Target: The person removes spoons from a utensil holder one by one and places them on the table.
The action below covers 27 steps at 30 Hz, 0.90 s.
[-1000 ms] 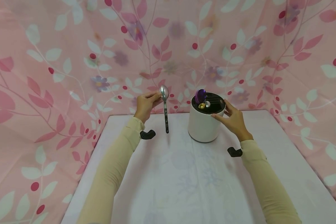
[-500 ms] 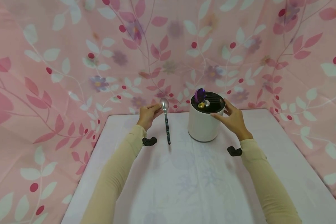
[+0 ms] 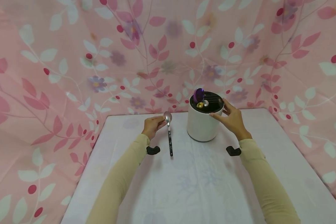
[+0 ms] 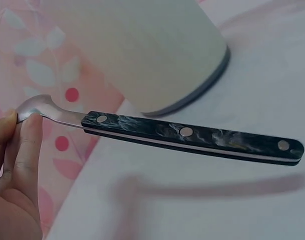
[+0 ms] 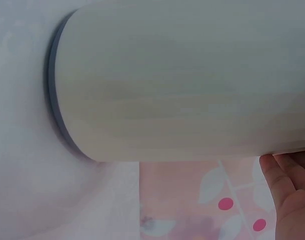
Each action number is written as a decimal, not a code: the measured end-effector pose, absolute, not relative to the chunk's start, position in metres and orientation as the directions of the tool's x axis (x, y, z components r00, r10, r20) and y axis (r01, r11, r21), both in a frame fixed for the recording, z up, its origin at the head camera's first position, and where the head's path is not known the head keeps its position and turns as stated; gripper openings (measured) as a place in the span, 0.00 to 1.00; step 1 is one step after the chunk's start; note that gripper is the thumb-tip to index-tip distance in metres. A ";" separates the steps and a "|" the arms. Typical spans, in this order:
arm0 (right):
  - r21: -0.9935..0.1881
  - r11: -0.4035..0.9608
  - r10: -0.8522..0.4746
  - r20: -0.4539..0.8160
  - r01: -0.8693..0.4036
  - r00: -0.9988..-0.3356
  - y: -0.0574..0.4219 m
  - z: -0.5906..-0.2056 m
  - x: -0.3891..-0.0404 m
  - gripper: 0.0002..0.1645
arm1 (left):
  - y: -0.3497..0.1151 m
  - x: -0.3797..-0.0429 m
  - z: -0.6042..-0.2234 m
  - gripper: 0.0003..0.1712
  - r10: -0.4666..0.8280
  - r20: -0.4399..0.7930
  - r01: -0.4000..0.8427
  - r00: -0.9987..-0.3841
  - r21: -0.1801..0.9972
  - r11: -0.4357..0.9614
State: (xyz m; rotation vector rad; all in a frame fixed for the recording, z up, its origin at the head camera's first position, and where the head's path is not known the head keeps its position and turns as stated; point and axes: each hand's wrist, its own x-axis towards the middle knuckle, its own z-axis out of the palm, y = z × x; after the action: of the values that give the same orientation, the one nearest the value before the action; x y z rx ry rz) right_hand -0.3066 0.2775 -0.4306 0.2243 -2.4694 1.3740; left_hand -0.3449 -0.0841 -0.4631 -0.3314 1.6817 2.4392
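My left hand [image 3: 152,127] pinches a spoon [image 3: 170,141] by its silver bowl, off the table, with the dark handle hanging down. In the left wrist view, the black marbled handle [image 4: 192,134] shows round metal rivets, and its shadow falls on the cloth. My right hand [image 3: 234,121] holds the upper right side of a white cylindrical utensil holder [image 3: 202,127], thumb in front and fingers at the far side. Upright in its black slotted top are a purple utensil head [image 3: 198,95], a gold one [image 3: 200,105] and a silver one [image 3: 206,103]; their lower parts are hidden.
The holder stands on a table [image 3: 184,186] under a pale cloth. Pink floral fabric [image 3: 162,56] hangs behind and at both sides. A black device [image 3: 153,150] sits at the left wrist and another black device [image 3: 233,151] at the right.
My left hand has come down and slightly right and nearer, carrying the spoon lower, beside the holder. The right hand and the holder have stayed in place.
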 end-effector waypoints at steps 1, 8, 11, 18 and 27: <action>-0.799 0.531 0.012 0.340 -0.282 -0.940 0.277 -0.430 -0.307 0.58 | -0.084 -0.344 -0.466 0.14 0.003 -0.279 -0.263 -0.960 0.902 -0.343; -0.797 0.533 0.009 0.340 -0.284 -0.940 0.278 -0.430 -0.308 0.58 | -0.081 -0.338 -0.485 0.14 -0.017 -0.312 -0.289 -0.950 0.898 -0.331; -0.804 0.528 0.011 0.330 -0.275 -0.944 0.278 -0.430 -0.307 0.58 | -0.080 -0.337 -0.492 0.13 -0.010 -0.327 -0.304 -0.945 0.890 -0.339; -0.804 0.529 0.015 0.327 -0.271 -0.945 0.277 -0.428 -0.306 0.58 | -0.078 -0.335 -0.505 0.13 -0.010 -0.340 -0.320 -0.940 0.896 -0.309; -0.809 0.519 0.007 0.327 -0.276 -0.945 0.277 -0.428 -0.306 0.58 | -0.077 -0.337 -0.526 0.12 -0.111 -0.387 -0.349 -0.915 0.900 -0.260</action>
State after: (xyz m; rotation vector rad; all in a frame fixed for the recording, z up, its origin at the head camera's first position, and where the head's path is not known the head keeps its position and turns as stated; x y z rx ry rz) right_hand -0.3064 0.2771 -0.4281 0.2250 -2.4735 1.3939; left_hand -0.3375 -0.0774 -0.5262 -0.5708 1.8078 2.3085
